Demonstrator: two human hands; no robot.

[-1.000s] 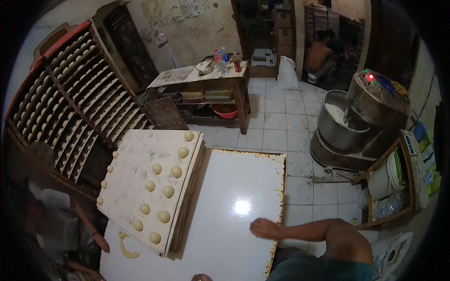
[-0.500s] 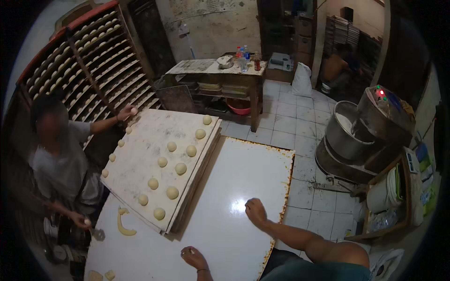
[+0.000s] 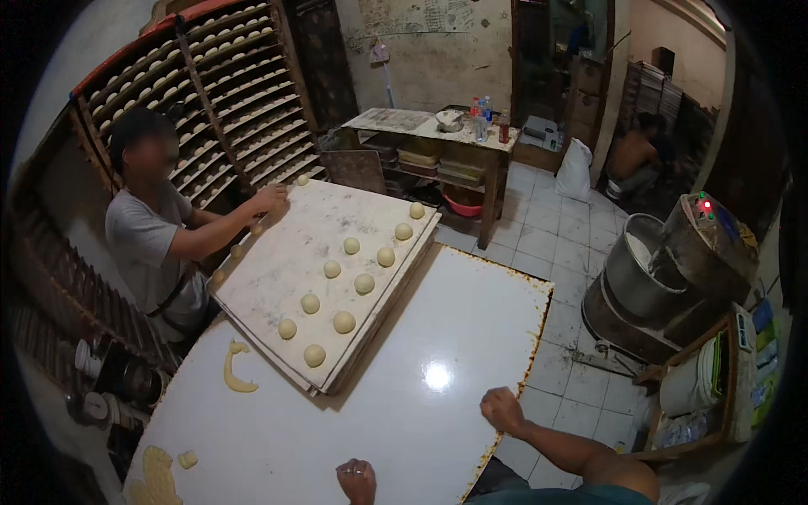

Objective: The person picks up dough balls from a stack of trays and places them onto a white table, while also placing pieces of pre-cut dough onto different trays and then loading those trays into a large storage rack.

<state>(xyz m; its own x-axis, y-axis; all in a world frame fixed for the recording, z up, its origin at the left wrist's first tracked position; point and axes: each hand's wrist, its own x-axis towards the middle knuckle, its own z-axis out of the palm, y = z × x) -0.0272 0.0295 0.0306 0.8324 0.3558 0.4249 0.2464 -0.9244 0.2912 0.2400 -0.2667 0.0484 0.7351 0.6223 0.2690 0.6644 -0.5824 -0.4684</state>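
Note:
My left hand (image 3: 357,480) is closed, low over the white tabletop (image 3: 404,404) near the lower edge of the picture. At the table's right edge sits my right hand (image 3: 502,410), its fingers curled in. Whatever either palm may hold is hidden. Ahead and to the left lies a floured board (image 3: 278,261) atop a stack, bearing several round dough balls (image 3: 343,321). A curved dough strip (image 3: 238,370) rests on the table left of my hands, with a dough slab (image 3: 156,475) and a small dough piece (image 3: 187,459) at the near left.
Across the board a co-worker (image 3: 156,236) reaches to its far-left edge. Behind stands a rack (image 3: 244,93) of dough-filled trays. A side table (image 3: 404,122) holds bottles. On the right are a mixer (image 3: 648,261) and a wooden shelf (image 3: 690,396) with containers.
The view has shifted. My right hand has moved rightward to the table's edge; my left has drawn a little nearer. The co-worker's arms, spread apart before, now both reach toward the board's far-left edge.

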